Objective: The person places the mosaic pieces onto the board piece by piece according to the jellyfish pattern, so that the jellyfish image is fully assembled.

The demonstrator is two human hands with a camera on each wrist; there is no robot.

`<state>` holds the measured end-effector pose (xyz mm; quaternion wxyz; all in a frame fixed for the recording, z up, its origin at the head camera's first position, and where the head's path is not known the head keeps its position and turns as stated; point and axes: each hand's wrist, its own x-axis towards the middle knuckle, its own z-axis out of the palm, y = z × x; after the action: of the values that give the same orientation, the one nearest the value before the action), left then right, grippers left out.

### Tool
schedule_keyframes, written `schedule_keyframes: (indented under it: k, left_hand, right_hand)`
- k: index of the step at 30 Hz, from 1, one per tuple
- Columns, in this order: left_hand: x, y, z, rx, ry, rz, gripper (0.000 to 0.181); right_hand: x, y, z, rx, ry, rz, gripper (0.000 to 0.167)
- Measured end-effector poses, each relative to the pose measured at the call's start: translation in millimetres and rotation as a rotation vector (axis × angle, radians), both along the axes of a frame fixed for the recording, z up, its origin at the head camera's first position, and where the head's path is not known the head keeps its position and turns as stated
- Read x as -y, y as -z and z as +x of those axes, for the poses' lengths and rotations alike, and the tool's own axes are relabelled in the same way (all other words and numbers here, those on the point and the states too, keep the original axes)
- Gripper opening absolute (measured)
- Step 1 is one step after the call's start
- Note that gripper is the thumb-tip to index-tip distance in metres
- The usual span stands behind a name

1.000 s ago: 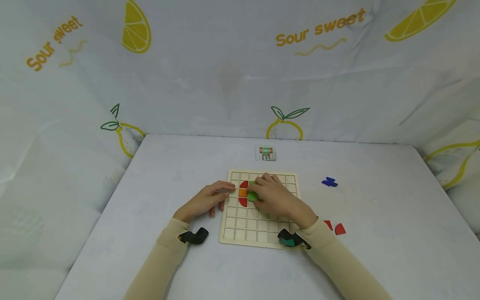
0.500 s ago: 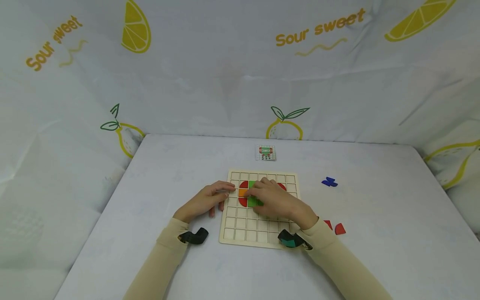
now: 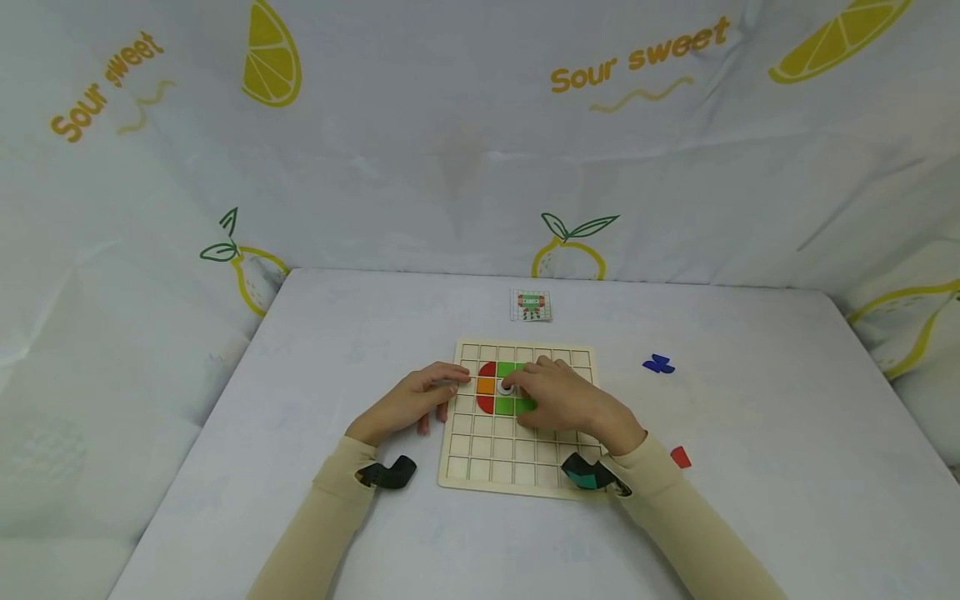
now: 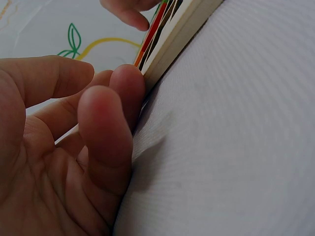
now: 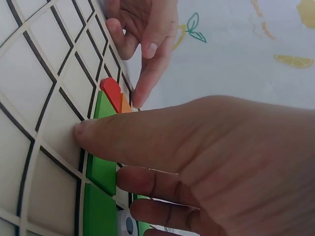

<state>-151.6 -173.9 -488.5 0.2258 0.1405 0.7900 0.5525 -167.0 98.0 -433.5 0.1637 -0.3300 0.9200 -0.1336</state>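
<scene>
A pale wooden grid board (image 3: 480, 468) lies on the table, bearing flat coloured tiles. On its left side sit two red quarter-round tiles (image 3: 486, 405) with an orange tile (image 3: 485, 386) between them. Green tiles (image 3: 505, 406) fill cells beside them, above and below a white tile with a round mark (image 3: 503, 388). My right hand (image 3: 566, 400) is over the board, its index fingertip at the white tile. In the right wrist view its thumb touches the board by a green tile (image 5: 100, 209). My left hand (image 3: 408, 400) rests at the board's left edge, fingers relaxed, holding nothing.
A small picture card (image 3: 532, 306) lies behind the board. Blue pieces (image 3: 659, 364) are in a small cluster to the right. A red piece (image 3: 680, 457) shows beside the right sleeve. A cloth backdrop (image 3: 420, 192) rises behind the table.
My right hand has set down a green tile below the white one and shifted slightly right, uncovering the white tile. Its sleeve now hides one red piece. My left hand has stayed still.
</scene>
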Motion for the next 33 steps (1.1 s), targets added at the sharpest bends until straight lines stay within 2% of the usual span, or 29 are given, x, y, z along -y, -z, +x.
schedule_keyframes:
  k: [3, 9, 14, 19, 24, 33]
  left_hand:
    - [0.0, 0.2, 0.0, -0.001, 0.000, 0.002, 0.034]
    - [-0.4, -0.6, 0.3, 0.002, 0.000, 0.003, 0.034]
    - [-1.1, -1.9, 0.9, 0.006, -0.002, -0.002, 0.034]
    - [-0.9, -2.9, 1.2, -0.001, -0.005, -0.006, 0.034]
    - [-0.4, -2.7, 1.3, -0.005, -0.008, -0.004, 0.034]
    - [-0.3, -1.1, 1.4, 0.001, -0.007, -0.005, 0.034]
  right_hand:
    - [-0.2, 0.4, 0.2, -0.010, -0.003, -0.007, 0.045]
    - [0.7, 2.9, 0.2, -0.004, -0.014, -0.046, 0.030]
    - [2.1, 3.6, 1.3, -0.005, -0.005, -0.038, 0.025]
    - [2.6, 2.7, 0.6, -0.004, -0.008, -0.034, 0.025]
    - [1.6, -0.9, -2.2, 0.049, 0.016, -0.067, 0.028]
    - [-18.9, -14.0, -10.9, 0.069, 0.087, -0.186, 0.029]
